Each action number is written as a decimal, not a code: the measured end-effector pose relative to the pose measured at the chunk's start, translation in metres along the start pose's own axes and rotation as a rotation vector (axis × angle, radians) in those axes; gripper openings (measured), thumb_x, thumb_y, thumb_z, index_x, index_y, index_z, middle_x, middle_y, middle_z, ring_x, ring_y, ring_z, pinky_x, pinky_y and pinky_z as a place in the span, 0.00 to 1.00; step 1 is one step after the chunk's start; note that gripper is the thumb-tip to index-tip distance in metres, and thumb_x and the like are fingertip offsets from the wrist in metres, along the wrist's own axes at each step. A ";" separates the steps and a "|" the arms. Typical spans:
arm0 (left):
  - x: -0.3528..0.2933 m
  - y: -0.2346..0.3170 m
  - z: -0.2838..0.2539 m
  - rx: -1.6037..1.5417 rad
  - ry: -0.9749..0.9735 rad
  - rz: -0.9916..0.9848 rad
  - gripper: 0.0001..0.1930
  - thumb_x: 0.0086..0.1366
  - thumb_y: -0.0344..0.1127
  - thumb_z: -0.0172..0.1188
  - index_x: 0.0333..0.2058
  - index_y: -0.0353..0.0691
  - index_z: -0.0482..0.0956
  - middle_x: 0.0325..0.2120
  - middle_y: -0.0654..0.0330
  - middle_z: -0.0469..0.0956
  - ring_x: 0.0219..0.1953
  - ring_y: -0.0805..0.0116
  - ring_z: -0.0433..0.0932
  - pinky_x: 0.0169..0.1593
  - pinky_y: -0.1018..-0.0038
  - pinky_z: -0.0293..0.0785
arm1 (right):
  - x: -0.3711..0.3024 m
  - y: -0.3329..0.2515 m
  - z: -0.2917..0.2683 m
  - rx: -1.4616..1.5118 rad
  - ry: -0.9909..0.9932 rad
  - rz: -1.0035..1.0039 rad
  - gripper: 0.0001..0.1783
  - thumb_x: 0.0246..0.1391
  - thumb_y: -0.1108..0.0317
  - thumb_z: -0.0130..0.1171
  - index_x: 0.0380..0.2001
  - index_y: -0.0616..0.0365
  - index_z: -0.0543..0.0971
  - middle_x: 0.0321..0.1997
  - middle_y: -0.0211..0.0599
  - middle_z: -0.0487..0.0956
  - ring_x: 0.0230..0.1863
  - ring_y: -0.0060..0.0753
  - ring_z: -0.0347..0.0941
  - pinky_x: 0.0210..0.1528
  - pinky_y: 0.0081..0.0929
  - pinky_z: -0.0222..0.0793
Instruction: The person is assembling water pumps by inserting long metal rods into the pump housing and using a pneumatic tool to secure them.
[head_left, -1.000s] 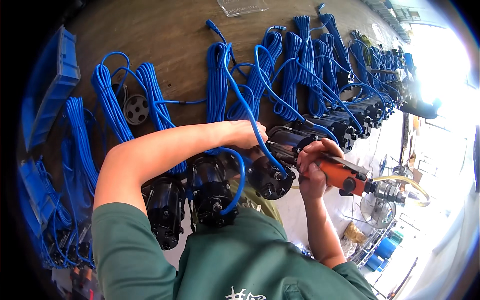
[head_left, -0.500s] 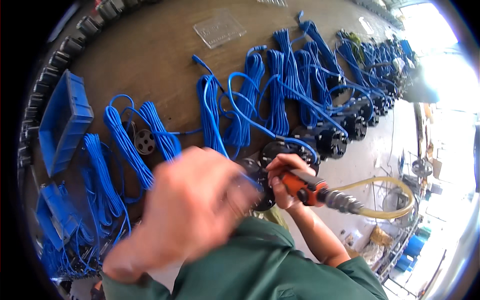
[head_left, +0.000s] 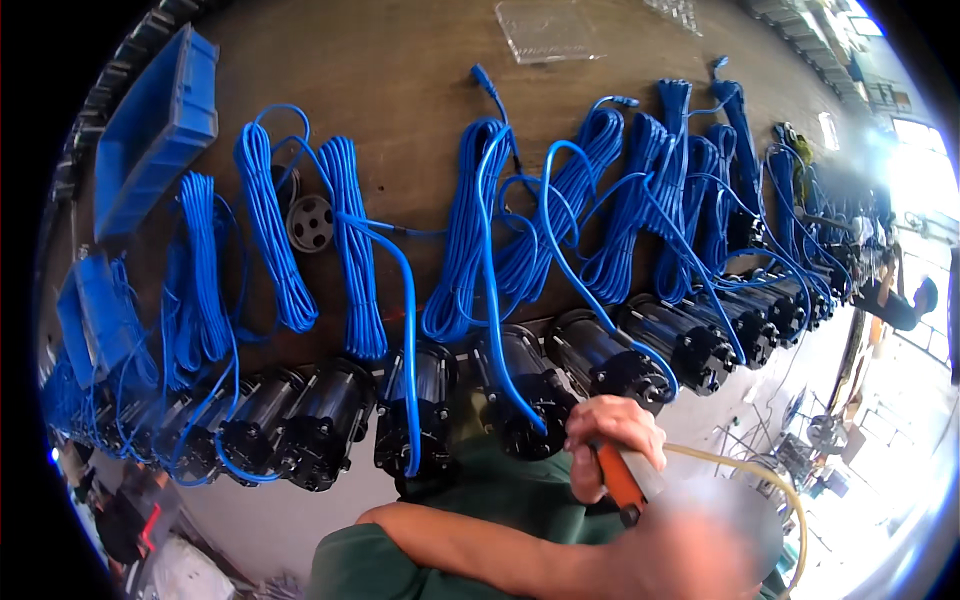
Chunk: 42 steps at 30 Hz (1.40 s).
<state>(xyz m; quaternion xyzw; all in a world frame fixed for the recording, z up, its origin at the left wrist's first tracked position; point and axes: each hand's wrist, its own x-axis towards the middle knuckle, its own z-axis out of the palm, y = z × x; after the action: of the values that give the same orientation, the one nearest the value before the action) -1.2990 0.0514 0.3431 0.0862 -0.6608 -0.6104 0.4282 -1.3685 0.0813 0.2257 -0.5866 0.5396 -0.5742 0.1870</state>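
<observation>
My right hand (head_left: 615,435) is closed around an orange and black air tool (head_left: 622,478), at the right of centre by the bench's near edge. My left arm reaches across my body from the left. The left hand (head_left: 690,550) is smeared by motion beside the tool's rear end, and its fingers cannot be made out. Just left of the right hand is a black cylindrical motor unit (head_left: 530,400) with a blue cable (head_left: 500,340) running into its end. Another black unit (head_left: 415,415) lies to its left, also with a blue cable attached.
More black units (head_left: 325,425) line the bench's near edge on both sides. Bundled blue cables (head_left: 470,225) lie behind them on the brown bench (head_left: 400,60). Blue bins (head_left: 165,130) stand at the left. A yellowish hose (head_left: 745,465) loops at the right. Far right, another person (head_left: 895,300) is visible.
My left hand has swung from left of centre across to the right, beside the tool. The right hand still grips the tool, now lower and further right. The view has shifted, showing more units.
</observation>
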 end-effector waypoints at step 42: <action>-0.272 -0.197 -0.020 0.034 0.682 -0.511 0.28 0.81 0.44 0.39 0.73 0.38 0.52 0.70 0.56 0.59 0.65 0.66 0.68 0.67 0.72 0.61 | 0.017 -0.074 -0.016 0.420 -0.509 -0.131 0.29 0.48 0.80 0.56 0.57 0.63 0.68 0.28 0.42 0.76 0.21 0.32 0.72 0.27 0.32 0.75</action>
<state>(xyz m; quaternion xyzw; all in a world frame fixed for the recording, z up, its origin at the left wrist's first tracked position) -1.1982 0.1621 0.0419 0.4513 -0.4487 -0.6223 0.4558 -1.3553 0.0987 0.3003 -0.6932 0.3066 -0.5188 0.3954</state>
